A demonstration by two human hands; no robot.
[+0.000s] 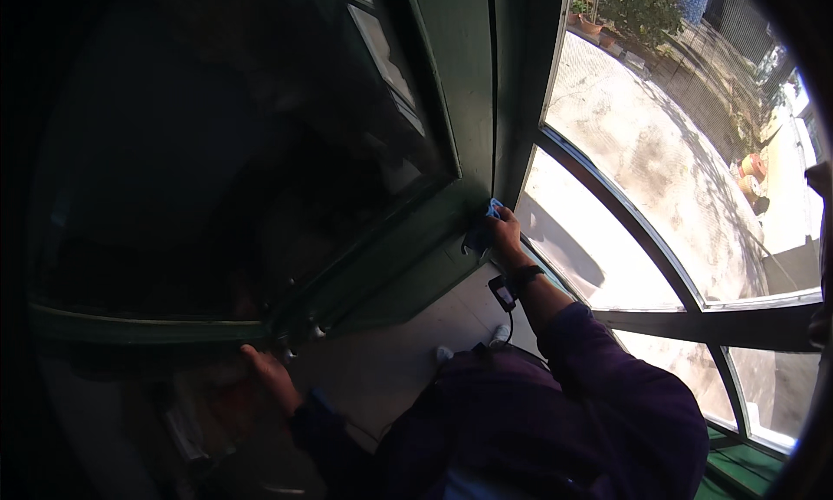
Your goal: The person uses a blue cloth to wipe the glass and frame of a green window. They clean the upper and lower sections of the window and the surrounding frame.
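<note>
My right hand (504,232) grips a blue cloth (478,236) against the lower corner of a dark green door frame (449,207). A band of the cloth shows above the fingers, and its darker part hangs beside them. My left hand (273,376) is at the near edge of a dark green door panel (163,327), below shiny metal hardware (317,331). The thumb points toward the edge; shadow hides most of its fingers, so I cannot tell how firmly it touches.
Glazed window panels (605,240) with dark bars line the right side, with sunlit ground and potted plants (591,24) outside. A small black device (501,293) hangs on a cable by my right wrist. My shoes (500,336) stand on a pale floor (416,331).
</note>
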